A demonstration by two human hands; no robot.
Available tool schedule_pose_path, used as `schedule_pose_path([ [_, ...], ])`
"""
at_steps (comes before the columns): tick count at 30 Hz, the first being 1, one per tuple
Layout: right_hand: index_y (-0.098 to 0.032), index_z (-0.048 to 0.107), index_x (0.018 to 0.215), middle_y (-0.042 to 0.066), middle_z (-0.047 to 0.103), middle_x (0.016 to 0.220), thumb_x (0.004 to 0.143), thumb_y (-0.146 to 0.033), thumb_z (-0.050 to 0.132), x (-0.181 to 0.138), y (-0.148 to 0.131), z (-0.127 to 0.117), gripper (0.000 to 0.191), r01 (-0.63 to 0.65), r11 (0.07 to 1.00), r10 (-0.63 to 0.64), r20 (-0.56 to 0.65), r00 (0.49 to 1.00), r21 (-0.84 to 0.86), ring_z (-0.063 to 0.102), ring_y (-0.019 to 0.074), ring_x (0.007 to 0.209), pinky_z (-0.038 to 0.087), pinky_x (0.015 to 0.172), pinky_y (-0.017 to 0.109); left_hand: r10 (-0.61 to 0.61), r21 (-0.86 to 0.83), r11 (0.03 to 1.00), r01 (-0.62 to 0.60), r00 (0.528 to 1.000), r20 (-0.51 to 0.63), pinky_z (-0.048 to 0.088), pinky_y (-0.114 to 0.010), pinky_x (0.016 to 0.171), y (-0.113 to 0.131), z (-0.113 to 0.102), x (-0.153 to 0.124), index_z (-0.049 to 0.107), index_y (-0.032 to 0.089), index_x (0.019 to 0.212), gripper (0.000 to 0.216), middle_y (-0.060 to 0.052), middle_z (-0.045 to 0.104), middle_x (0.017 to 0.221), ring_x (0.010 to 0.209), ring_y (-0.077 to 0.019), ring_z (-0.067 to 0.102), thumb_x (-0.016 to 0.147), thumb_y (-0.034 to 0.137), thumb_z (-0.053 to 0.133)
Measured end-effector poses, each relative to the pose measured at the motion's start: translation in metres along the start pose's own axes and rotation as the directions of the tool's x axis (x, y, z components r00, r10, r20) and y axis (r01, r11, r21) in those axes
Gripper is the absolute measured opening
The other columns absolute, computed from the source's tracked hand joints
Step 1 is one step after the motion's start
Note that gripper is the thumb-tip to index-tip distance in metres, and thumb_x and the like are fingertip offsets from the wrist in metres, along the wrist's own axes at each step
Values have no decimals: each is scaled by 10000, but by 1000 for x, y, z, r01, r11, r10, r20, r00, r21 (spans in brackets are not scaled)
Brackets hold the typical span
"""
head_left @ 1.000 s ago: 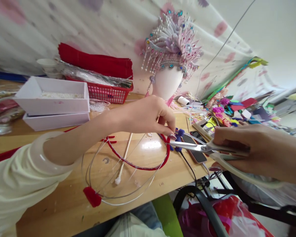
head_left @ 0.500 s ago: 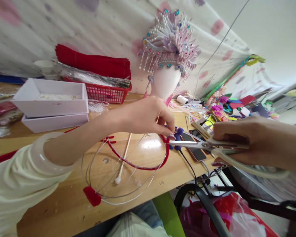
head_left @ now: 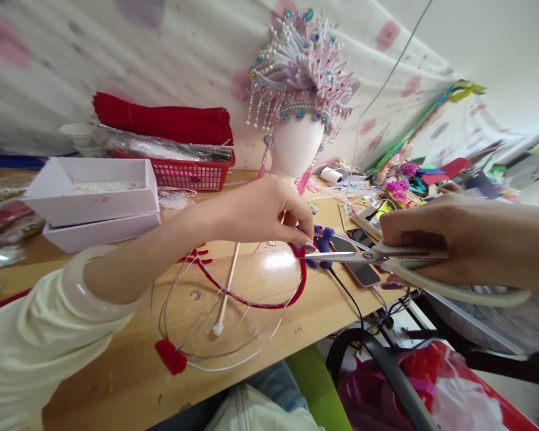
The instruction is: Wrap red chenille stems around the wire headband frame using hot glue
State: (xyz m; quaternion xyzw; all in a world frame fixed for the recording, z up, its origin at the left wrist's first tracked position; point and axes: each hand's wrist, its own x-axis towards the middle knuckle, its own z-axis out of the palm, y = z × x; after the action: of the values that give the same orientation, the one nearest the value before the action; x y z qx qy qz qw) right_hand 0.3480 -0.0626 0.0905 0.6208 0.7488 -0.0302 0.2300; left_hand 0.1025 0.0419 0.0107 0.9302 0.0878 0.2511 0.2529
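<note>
My left hand (head_left: pixel 273 212) is closed in a pinch on the upper right end of a red velvet-covered wire frame (head_left: pixel 303 281). Thin bare wires curve from the frame over the table, and a small red velvet piece (head_left: pixel 170 357) sits at their lower left end. My right hand (head_left: pixel 444 239) grips the pale handles of a pair of scissors (head_left: pixel 336 256). Their blades are spread apart, and the lower blade's tip meets the red velvet just below my left fingertips. Inside the frame's loop lies a white stick (head_left: pixel 227 290) with a blob at its lower end.
Behind stands a white mannequin head (head_left: pixel 294 146) wearing a beaded pink headdress (head_left: pixel 305 84). White boxes (head_left: pixel 94 203) and a red basket (head_left: pixel 188 173) stand at the left. Blue glue gun (head_left: pixel 324 245) and phones (head_left: pixel 362 272) lie near the scissors. Another person's hand (head_left: pixel 451 188) shows far right.
The camera view has shifted slightly. The scissor tip sits a little farther over the velvet by my left fingertips. Both hands keep their hold, and another person's hand now shows behind my right one.
</note>
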Motion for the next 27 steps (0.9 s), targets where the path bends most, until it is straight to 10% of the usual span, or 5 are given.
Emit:
schedule_pose_path([
  [9, -225, 586, 527, -141, 450, 415, 769, -274, 707, 6, -4, -3, 275, 112, 958, -99, -62, 993, 265, 352, 13, 373, 165, 426, 206, -46, -49, 998, 48, 998, 46, 452, -232, 619, -6, 1, 1, 823, 169, 828, 105, -19, 769, 731, 664, -123, 649, 860, 187, 724],
  [19, -188, 619, 470, -158, 432, 352, 599, 71, 690, 15, -18, -13, 298, 54, 985, -40, -90, 995, 161, 308, -21, 335, 109, 382, 169, -33, -96, 995, 41, 996, 82, 466, -217, 604, -1, -2, 0, 813, 167, 801, 93, -12, 767, 730, 652, -115, 653, 841, 135, 736],
  [27, -168, 496, 403, -170, 325, 321, 825, 19, 385, 13, -17, -12, 475, 191, 639, -51, -207, 977, 745, 256, -75, 247, 81, 352, 38, 31, -110, 994, -19, 994, 104, 427, -192, 561, 4, -3, 0, 819, 161, 809, 84, -6, 757, 712, 610, -86, 609, 843, 121, 754],
])
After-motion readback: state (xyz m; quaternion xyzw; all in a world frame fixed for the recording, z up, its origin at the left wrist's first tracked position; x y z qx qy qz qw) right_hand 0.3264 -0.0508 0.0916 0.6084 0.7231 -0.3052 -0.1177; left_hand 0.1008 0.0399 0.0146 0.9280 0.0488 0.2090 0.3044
